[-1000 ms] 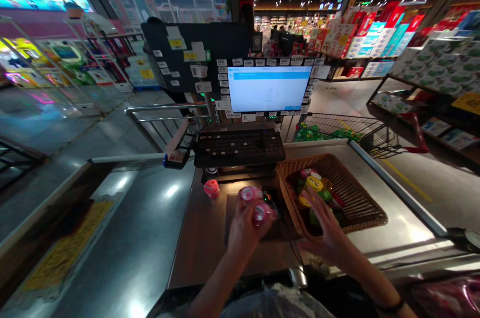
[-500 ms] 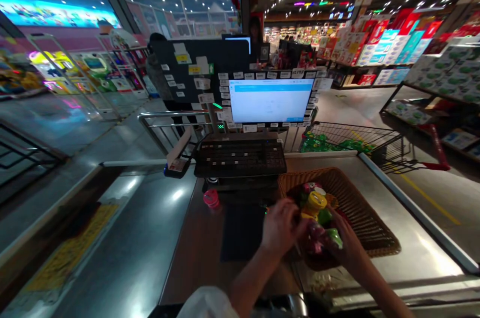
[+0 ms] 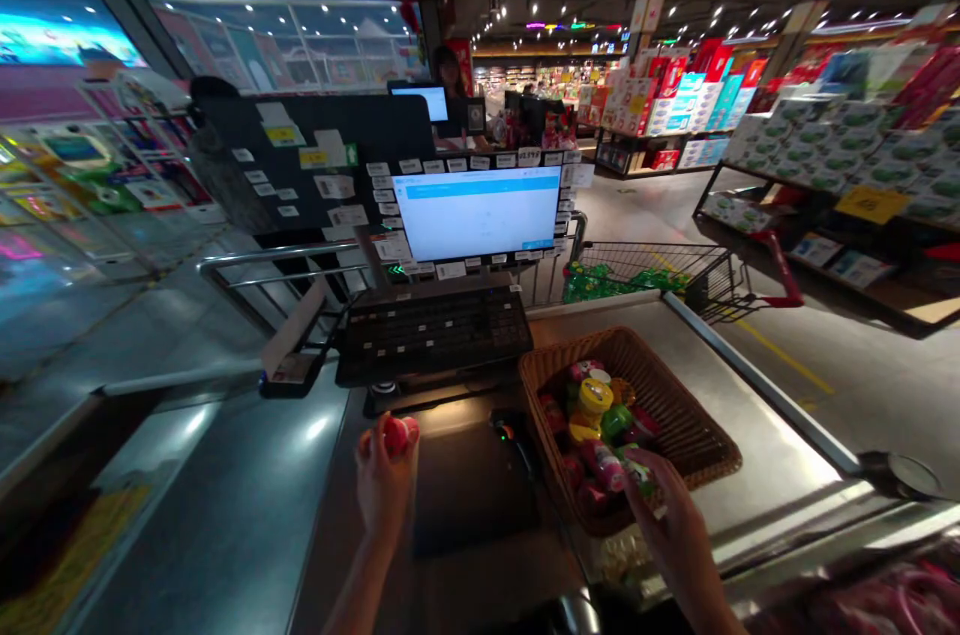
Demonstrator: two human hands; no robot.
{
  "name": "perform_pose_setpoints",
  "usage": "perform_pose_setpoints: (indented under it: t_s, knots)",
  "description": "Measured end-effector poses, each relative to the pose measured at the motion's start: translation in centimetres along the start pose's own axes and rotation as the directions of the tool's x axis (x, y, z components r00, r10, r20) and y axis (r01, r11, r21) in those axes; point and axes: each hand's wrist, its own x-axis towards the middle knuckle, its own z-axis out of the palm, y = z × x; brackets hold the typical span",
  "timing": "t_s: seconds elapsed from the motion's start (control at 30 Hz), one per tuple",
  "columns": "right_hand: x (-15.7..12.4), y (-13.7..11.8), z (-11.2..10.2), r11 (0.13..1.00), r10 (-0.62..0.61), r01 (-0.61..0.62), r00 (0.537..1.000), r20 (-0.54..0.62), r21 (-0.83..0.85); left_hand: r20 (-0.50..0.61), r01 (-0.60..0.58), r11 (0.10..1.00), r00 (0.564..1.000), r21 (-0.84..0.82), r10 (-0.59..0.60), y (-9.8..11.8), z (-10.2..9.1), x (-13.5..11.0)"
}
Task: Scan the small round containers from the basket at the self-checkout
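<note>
My left hand (image 3: 384,480) grips a small round red-pink container (image 3: 400,435) above the steel counter (image 3: 360,505), left of a black scanning pad (image 3: 474,490). A wicker basket (image 3: 694,425) holds several bottles and small drinks, among them a yellow-capped bottle (image 3: 592,403). My right hand (image 3: 671,540) is at the basket's front edge, its fingertips on a pink bottle (image 3: 604,467). A black handheld barcode scanner (image 3: 510,430) lies between the pad and the basket.
A black keyboard (image 3: 433,335) and a bright monitor (image 3: 476,212) edged with paper labels stand beyond the pad. A wire shopping cart (image 3: 645,275) stands behind the counter. A person (image 3: 450,75) stands farther back, and stacked boxes fill the shelves at right.
My left hand has moved left, away from the basket, and holds the red container that stood on the counter. My right hand has moved to the basket's front edge. The view has swung left.
</note>
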Motion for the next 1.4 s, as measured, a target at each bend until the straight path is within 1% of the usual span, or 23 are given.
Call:
perform_pose_setpoints:
  t_s: [0.03, 0.1, 0.17, 0.23, 0.3, 0.33, 0.37, 0.4, 0.43, 0.47, 0.5, 0.53, 0.57, 0.63, 0.7, 0.77, 0.83, 0.9, 0.93, 1.03, 1.1, 1.2, 1.4]
  knots:
    - [-0.1, -0.8, 0.4, 0.998, -0.005, 0.001, 0.998, 0.060, 0.068, 0.015, -0.082, 0.981, 0.996, -0.176, 0.086, 1.8, -0.5, -1.9]
    - [-0.3, -2.3, 1.5, 0.972, -0.019, -0.026, 0.982, 0.190, 0.233, 0.067, -0.205, 0.849, 0.960, -0.487, 0.271, 6.2, -1.5, -5.8]
    - [-0.3, -3.4, 2.5, 0.929, -0.055, -0.060, 0.954, 0.295, 0.366, 0.162, -0.240, 0.682, 0.867, -0.690, 0.470, 10.9, -2.4, -9.2]
    - [-0.1, -3.9, 2.9, 0.900, -0.057, -0.107, 0.933, 0.357, 0.423, 0.214, -0.298, 0.566, 0.714, -0.769, 0.667, 14.6, -3.1, -11.2]
    - [0.6, -3.8, 2.5, 0.888, 0.019, -0.183, 0.931, 0.364, 0.421, 0.222, -0.388, 0.551, 0.633, -0.739, 0.742, 16.6, -3.5, -11.8]
    - [1.2, -3.5, 2.0, 0.881, 0.081, -0.227, 0.936, 0.341, 0.415, 0.243, -0.421, 0.575, 0.616, -0.701, 0.749, 16.8, -3.6, -11.8]
    - [2.0, -3.1, 1.5, 0.875, 0.144, -0.263, 0.943, 0.299, 0.407, 0.273, -0.437, 0.610, 0.617, -0.662, 0.738, 16.4, -3.5, -11.6]
    - [2.9, -2.6, 0.9, 0.875, 0.197, -0.276, 0.954, 0.227, 0.397, 0.309, -0.429, 0.655, 0.634, -0.622, 0.709, 15.5, -3.3, -11.3]
    - [3.8, -2.0, 0.2, 0.891, 0.233, -0.264, 0.964, 0.126, 0.370, 0.341, -0.400, 0.707, 0.670, -0.583, 0.660, 14.3, -3.0, -11.1]
    - [4.7, -1.3, -0.4, 0.925, 0.234, -0.225, 0.972, 0.010, 0.307, 0.371, -0.355, 0.762, 0.712, -0.541, 0.596, 12.8, -2.6, -10.9]
    - [5.4, -0.4, -0.9, 0.968, 0.187, -0.165, 0.977, -0.102, 0.188, 0.396, -0.301, 0.820, 0.761, -0.486, 0.514, 11.2, -2.1, -10.8]
    - [6.0, 0.5, -1.4, 0.994, 0.111, -0.109, 0.981, -0.160, 0.022, 0.422, -0.249, 0.877, 0.801, -0.411, 0.425, 9.6, -1.6, -10.8]
    - [6.3, 1.5, -1.8, 0.987, 0.032, -0.058, 0.986, -0.165, -0.153, 0.454, -0.199, 0.926, 0.826, -0.322, 0.335, 8.2, -1.0, -10.8]
    - [6.4, 2.8, -2.4, 0.907, -0.075, 0.020, 0.990, -0.116, -0.420, 0.513, -0.139, 0.980, 0.836, -0.145, 0.194, 6.1, 0.1, -11.0]
    - [6.2, 3.0, -3.0, 0.845, -0.155, 0.134, 0.988, 0.002, -0.518, 0.559, -0.146, 0.989, 0.819, -0.014, 0.129, 5.4, 1.1, -11.2]
    - [6.3, 1.4, -3.8, 0.815, -0.254, 0.291, 0.957, 0.144, -0.501, 0.592, -0.184, 0.981, 0.797, 0.055, 0.116, 6.0, 2.3, -11.2]
    - [7.1, -1.6, -5.1, 0.758, -0.378, 0.428, 0.903, 0.203, -0.493, 0.608, -0.217, 0.973, 0.785, 0.081, 0.124, 7.4, 3.6, -11.2]
    - [8.3, -4.9, -6.5, 0.684, -0.489, 0.493, 0.857, 0.164, -0.538, 0.603, -0.245, 0.966, 0.783, 0.078, 0.150, 8.9, 4.9, -11.2]
    - [8.9, -6.4, -7.2, 0.675, -0.519, 0.505, 0.843, 0.141, -0.538, 0.593, -0.259, 0.963, 0.788, 0.074, 0.166, 9.5, 5.5, -11.2]
    - [10.4, -8.8, -8.4, 0.712, -0.509, 0.521, 0.845, 0.165, -0.471, 0.540, -0.286, 0.955, 0.817, 0.079, 0.201, 10.5, 7.2, -11.5]
    - [11.0, -8.7, -8.1, 0.747, -0.479, 0.522, 0.852, 0.211, -0.413, 0.499, -0.277, 0.954, 0.846, 0.115, 0.186, 10.6, 8.1, -11.7]
    - [11.5, -7.4, -6.6, 0.776, -0.449, 0.513, 0.858, 0.248, -0.367, 0.463, -0.250, 0.953, 0.874, 0.171, 0.146, 10.7, 9.4, -12.1]
    - [12.1, -5.2, -4.2, 0.775, -0.469, 0.531, 0.847, 0.251, -0.344, 0.475, -0.193, 0.956, 0.877, 0.220, 0.067, 11.5, 11.2, -11.8]
